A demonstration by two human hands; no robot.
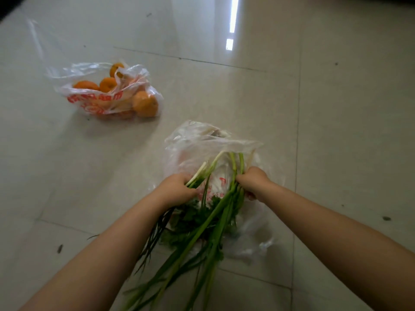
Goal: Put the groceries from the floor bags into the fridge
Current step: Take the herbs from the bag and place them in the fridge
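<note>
A clear plastic bag (202, 144) with red print lies on the tiled floor in the middle of the view. Long green onions and leafy herbs (208, 232) stick out of it toward me. My left hand (177, 187) grips a thin bunch of the green stalks near their white ends. My right hand (253, 180) grips the thicker green stalks beside it. The two hands are about a hand's width apart over the bag. A second clear bag (94, 104) with red print sits to the far left, holding several oranges (144, 103).
The pale glossy floor tiles (336, 131) spread all around, with a bright light reflection (232, 21) at the top. Small dark specks dot the floor. No fridge is in view.
</note>
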